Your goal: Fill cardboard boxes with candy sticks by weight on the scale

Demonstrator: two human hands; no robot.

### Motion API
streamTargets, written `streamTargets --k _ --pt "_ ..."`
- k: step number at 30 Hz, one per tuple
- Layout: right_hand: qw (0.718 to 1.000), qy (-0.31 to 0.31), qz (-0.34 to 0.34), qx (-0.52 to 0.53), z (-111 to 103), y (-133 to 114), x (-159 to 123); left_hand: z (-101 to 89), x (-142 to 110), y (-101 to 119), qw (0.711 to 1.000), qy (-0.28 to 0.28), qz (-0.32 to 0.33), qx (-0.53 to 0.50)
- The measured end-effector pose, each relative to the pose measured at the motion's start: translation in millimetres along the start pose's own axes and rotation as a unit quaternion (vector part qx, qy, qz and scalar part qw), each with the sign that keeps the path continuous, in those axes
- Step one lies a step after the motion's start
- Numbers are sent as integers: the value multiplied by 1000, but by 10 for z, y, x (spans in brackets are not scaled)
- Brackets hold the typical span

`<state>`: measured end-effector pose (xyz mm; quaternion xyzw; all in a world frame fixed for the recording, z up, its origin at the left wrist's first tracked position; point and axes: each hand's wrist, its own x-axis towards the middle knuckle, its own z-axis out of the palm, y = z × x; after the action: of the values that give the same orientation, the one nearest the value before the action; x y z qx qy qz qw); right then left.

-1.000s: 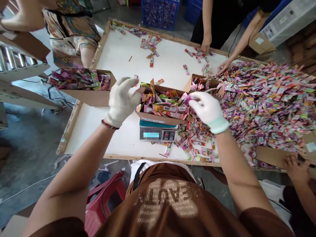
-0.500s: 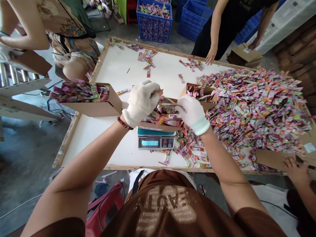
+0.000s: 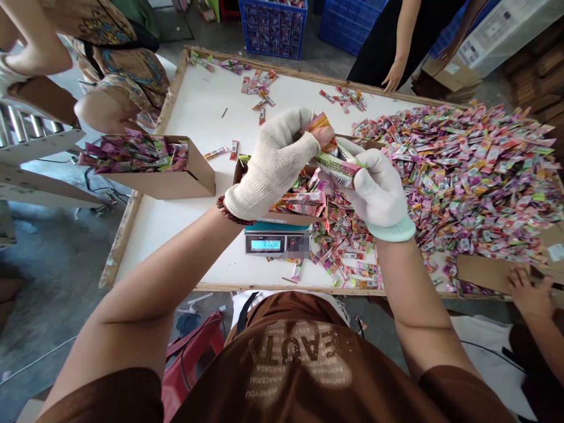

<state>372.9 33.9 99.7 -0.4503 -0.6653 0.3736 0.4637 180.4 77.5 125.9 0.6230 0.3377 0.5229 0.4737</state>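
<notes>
My left hand (image 3: 282,158), in a white glove with bare fingertips showing, pinches an orange candy packet (image 3: 318,122). Close beside it, my gloved right hand (image 3: 381,191) grips several slim packets, a green one (image 3: 338,167) in front. Both hands hover above an open cardboard box (image 3: 293,218) of mixed packets, which my left hand and wrist partly cover. That box rests on a digital scale (image 3: 277,243) with a lit display. A large heap of packets (image 3: 467,182) spreads over the table to the right.
A filled cardboard box (image 3: 163,179) stands on the left of the white table (image 3: 176,235). Across the far edge is a co-worker's hand (image 3: 394,75). Another person's hand (image 3: 531,288) touches a box (image 3: 482,273) at right. Blue crates (image 3: 273,29) stand behind.
Both hands have risen and shifted right, away from over the box. The packets in them now show more clearly. The view has tilted slightly, and the far co-worker's hand has moved a little right.
</notes>
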Motion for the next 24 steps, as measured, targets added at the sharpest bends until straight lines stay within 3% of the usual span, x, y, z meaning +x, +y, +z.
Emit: streamTargets --k 4,7,9,12,14,16,18,19,22,24 --pt "998 8 18 63 -5 -71 -38 67 -44 -53 998 -29 -2 51" --pt "998 33 26 46 -46 -67 -101 59 -108 -88 994 -52 -4 96" --pt "998 56 32 8 -170 -28 -203 -34 -181 -125 986 -74 -1 152" --pt "988 117 29 -94 -570 120 -458 -290 -339 -287 957 -127 1 261" --pt "957 176 30 -229 -922 292 -650 -444 -458 -503 920 -189 2 342" --pt "896 212 56 -386 -1237 519 -783 -499 -572 -776 875 -246 -13 416" --pt "838 214 105 -491 -1436 799 -787 -454 -680 -1019 782 -323 -81 527" --pt "824 203 123 -514 -1479 957 -731 -415 -735 -1103 759 -333 -93 552" --pt "838 124 135 -514 -1409 1474 -387 -392 -922 -1178 742 -329 -87 578" --pt "841 41 140 -520 -1292 1837 -111 -535 -1069 -1135 752 -331 -74 566"
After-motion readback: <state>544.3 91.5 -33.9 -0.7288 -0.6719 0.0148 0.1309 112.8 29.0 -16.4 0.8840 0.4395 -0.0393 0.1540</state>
